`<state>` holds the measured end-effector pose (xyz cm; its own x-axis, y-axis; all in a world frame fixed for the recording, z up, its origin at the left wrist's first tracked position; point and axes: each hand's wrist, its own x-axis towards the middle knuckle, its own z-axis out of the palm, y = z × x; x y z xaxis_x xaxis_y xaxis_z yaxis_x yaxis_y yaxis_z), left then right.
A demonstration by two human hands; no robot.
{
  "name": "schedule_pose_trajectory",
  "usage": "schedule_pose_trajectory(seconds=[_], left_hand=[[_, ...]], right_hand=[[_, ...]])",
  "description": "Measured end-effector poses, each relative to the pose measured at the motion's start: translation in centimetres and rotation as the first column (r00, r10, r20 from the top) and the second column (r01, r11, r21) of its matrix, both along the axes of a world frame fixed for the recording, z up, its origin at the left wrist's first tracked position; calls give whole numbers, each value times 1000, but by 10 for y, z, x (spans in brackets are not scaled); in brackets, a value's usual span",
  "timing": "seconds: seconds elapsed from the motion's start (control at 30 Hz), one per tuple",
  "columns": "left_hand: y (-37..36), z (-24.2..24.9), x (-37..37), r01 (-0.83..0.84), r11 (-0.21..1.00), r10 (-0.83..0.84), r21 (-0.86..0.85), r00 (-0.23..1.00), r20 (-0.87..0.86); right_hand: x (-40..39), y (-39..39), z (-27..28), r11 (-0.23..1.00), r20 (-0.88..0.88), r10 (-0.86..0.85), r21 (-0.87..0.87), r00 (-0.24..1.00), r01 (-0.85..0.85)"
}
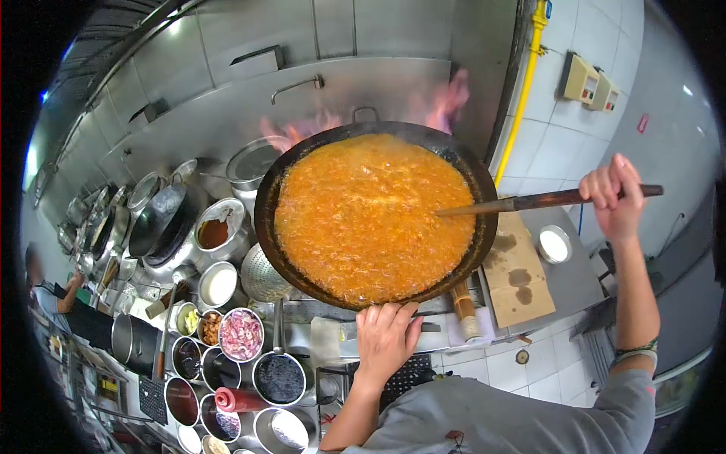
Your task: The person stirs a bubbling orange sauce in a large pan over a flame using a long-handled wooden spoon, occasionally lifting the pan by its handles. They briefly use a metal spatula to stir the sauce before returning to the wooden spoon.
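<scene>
A large black wok [263, 219] full of bubbling orange-red food [370, 219] sits over the stove, with flames [450, 98] rising behind its rim. My right hand [614, 195] is closed round the handle of a long ladle or spatula [541, 200], whose far end dips into the food from the right. At the wok's near edge, my left hand [388, 333] rests with its fingers over the rim; what lies under the fingers is partly hidden.
Left of the wok are a strainer [263, 274], a bowl of sliced onion-like pieces [241, 334], a red bottle [240, 399] and several pots. Stained cardboard [522, 284] and a white bowl [555, 245] are at right. Another person [57, 299] stands far left.
</scene>
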<state>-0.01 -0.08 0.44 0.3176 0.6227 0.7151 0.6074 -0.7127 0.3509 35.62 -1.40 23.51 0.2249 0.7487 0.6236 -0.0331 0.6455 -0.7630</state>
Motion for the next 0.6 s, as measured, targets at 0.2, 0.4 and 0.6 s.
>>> schedule_pose_trajectory(seconds=[0.2,0.4,0.6], left_hand=[[-1,5,3,-32,999,31,-6,999,-27],[-4,10,8,-92,995,89,-38,993,-84],[-7,18,18,-186,981,177,-51,974,-142]], right_hand=[[42,-8,53,997,-8,64,-44,998,-65],[115,13,68,985,-76,167,-39,983,-170],[120,63,10,978,-229,208,29,951,-207]])
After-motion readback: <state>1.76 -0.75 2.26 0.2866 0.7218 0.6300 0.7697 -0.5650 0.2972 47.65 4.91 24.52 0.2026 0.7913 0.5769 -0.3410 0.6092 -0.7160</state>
